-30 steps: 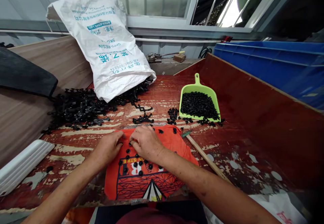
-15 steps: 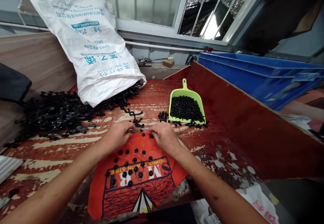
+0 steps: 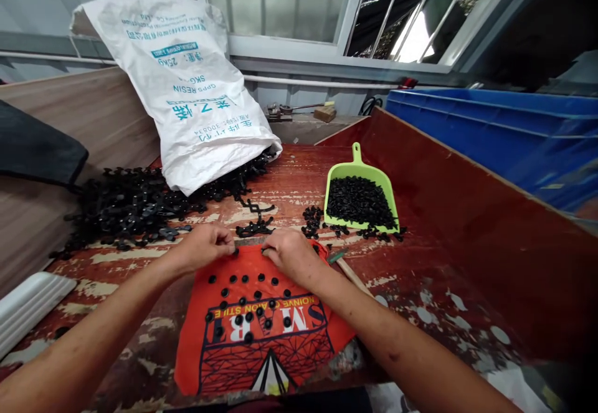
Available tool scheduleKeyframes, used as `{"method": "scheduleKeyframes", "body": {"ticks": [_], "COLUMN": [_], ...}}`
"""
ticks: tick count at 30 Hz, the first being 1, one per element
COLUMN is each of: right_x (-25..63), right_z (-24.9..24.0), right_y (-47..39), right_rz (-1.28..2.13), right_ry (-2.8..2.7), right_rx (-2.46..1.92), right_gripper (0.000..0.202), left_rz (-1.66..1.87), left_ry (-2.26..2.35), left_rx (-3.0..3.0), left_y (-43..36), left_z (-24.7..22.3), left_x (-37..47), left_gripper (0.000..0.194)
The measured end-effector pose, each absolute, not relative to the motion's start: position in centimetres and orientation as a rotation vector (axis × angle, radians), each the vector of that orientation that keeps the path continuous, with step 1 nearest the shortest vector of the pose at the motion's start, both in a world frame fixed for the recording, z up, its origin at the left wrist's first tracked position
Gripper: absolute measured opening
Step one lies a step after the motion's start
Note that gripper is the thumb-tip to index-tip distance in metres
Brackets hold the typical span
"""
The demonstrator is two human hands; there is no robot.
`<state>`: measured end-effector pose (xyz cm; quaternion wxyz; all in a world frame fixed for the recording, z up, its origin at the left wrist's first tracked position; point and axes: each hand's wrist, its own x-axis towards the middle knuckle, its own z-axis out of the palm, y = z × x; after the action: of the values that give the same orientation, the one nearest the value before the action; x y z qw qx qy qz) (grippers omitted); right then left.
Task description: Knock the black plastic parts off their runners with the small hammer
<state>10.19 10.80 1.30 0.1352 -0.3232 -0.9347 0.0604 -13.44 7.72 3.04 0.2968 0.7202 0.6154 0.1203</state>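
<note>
My left hand (image 3: pixel 211 248) is closed in a pinch at the top edge of an orange printed cloth (image 3: pixel 187 363). A small black button-like plastic piece (image 3: pixel 235 251) shows at its fingertips. Across a short gap, my right hand (image 3: pixel 292 256) also pinches at that edge, with a dark bit just visible between thumb and finger. Several round black pieces (image 3: pixel 261 277) lie scattered over the cloth's lettering. Just beyond my hands is a branching black plastic strip (image 3: pixel 255 227). A tool with a green head and wooden handle (image 3: pixel 352 274) lies partly under my right forearm.
A light-green dustpan (image 3: pixel 356 169) full of small black pieces stands beyond my right hand, with loose ones around its lip. At the left, a heap of black plastic strips (image 3: pixel 126 207) spreads below a white sack (image 3: pixel 200 95). A reddish board (image 3: pixel 448 201) borders the right side.
The view has shifted slightly left, uncovering the wooden-handled tool. My hands have moved apart along the cloth's top edge, and a black piece now shows at my left fingertips.
</note>
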Motion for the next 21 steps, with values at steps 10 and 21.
{"method": "scheduleKeyframes", "body": {"ticks": [10,21], "right_x": [5.6,16.7], "right_z": [1.7,2.1], "right_y": [8.5,11.1], "right_rz": [0.238,0.263], "right_ry": [-2.729,-2.532], "right_rx": [-0.97,-1.223], "right_gripper": [0.011,0.017], "left_rz": [0.148,0.351], "left_ry": [1.772,1.544], "left_rx": [1.922,2.243], "left_y": [6.2,10.4], "left_z": [1.4,3.5], "left_x": [-14.7,-7.1], "left_gripper": [0.01,0.02]}}
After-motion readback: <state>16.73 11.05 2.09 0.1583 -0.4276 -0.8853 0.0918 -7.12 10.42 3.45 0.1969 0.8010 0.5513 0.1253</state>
